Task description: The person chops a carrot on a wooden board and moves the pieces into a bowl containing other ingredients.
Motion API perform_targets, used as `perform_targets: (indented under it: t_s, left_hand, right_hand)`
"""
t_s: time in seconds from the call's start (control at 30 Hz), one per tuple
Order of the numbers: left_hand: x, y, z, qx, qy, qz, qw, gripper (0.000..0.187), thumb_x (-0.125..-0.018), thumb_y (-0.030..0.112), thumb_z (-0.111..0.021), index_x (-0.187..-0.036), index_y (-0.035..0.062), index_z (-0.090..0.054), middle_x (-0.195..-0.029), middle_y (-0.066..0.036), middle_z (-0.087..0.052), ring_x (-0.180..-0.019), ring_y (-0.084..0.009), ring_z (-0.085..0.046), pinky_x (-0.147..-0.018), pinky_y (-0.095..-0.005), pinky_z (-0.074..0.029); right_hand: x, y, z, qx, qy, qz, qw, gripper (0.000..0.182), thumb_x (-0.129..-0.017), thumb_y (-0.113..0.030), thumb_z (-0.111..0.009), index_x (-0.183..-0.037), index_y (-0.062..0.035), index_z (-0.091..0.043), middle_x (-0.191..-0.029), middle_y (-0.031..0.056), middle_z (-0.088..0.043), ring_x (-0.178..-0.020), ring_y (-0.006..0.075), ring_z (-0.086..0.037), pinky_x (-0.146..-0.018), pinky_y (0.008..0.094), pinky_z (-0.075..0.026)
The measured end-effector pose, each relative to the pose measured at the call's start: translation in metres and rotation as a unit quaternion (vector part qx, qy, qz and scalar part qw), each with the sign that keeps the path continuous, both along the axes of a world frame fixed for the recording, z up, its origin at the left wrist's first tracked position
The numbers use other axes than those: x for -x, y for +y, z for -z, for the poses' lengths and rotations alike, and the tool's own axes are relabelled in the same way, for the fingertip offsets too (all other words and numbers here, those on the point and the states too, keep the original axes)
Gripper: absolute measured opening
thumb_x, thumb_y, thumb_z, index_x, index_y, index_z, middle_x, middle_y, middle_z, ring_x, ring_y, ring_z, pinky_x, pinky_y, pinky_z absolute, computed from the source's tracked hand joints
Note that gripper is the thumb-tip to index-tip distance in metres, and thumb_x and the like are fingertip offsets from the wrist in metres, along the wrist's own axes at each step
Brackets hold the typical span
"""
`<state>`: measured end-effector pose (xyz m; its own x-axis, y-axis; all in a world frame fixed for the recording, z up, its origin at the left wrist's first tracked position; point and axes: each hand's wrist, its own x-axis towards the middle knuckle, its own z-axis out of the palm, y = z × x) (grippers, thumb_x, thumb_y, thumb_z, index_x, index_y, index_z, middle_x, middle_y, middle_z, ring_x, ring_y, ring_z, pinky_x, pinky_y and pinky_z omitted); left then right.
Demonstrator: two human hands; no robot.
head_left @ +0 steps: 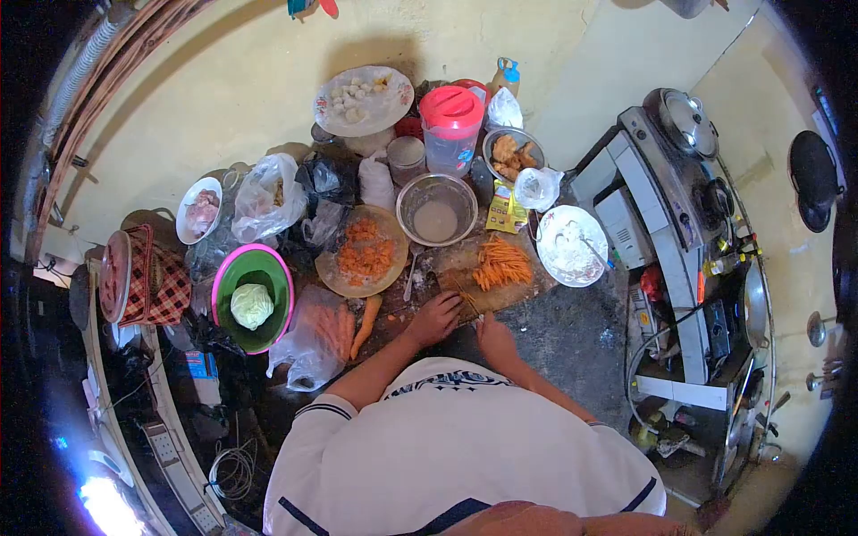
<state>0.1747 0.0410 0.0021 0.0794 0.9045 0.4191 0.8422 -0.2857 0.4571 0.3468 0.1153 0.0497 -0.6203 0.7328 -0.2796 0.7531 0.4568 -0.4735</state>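
Observation:
My left hand is at the left edge of a wooden cutting board, fingers bent and pressed onto a few thin carrot strips. Close beside it, my right hand is closed around a knife, whose blade points toward the left fingertips; most of the handle is hidden. A heap of cut carrot sticks lies on the board beyond both hands. Left of my left hand are a whole peeled carrot and a clear plastic bag with more carrots.
Around the board stand a plate of chopped carrot, a metal bowl of pale liquid, a bowl of white powder and a green basin holding a cabbage. A red-lidded pitcher stands behind; a stove is at right.

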Motion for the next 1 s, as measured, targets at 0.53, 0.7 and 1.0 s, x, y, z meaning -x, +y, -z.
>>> perform_targets:
  t_s: [0.53, 0.7, 1.0]
  left_hand:
    - [0.002, 0.0, -0.001, 0.03, -0.008, 0.009, 0.999, 0.038, -0.073, 0.012, -0.063, -0.109, -0.0013, -0.057, -0.117, -0.016, -0.052, -0.114, -0.0333, -0.045, -0.098, -0.0397, -0.039]
    - [0.001, 0.001, 0.003, 0.012, -0.033, 0.001, 0.999, 0.036, -0.073, 0.009, -0.064, -0.107, -0.0016, -0.059, -0.114, -0.016, -0.055, -0.112, -0.0325, -0.048, -0.097, -0.0388, -0.04]
    - [0.005, 0.002, 0.001, 0.005, -0.033, 0.012, 0.999, 0.037, -0.072, 0.008, -0.063, -0.107, -0.0024, -0.058, -0.113, -0.016, -0.056, -0.111, -0.0316, -0.049, -0.097, -0.039, -0.04]
  right_hand:
    - [0.003, 0.004, 0.001, -0.004, -0.007, 0.012, 1.0, 0.028, -0.09, -0.029, -0.046, -0.093, -0.0008, -0.048, -0.068, 0.0261, -0.059, -0.065, 0.043, -0.06, -0.057, 0.0525, -0.047]
    - [0.004, 0.004, -0.001, 0.001, -0.017, -0.007, 1.0, 0.03, -0.091, -0.029, -0.045, -0.092, 0.0001, -0.048, -0.068, 0.026, -0.059, -0.066, 0.0427, -0.06, -0.058, 0.0524, -0.047]
    - [0.006, 0.004, -0.002, 0.013, -0.033, 0.003, 0.999, 0.029, -0.091, -0.029, -0.045, -0.092, -0.0005, -0.048, -0.071, 0.0253, -0.06, -0.068, 0.0429, -0.06, -0.06, 0.052, -0.047]
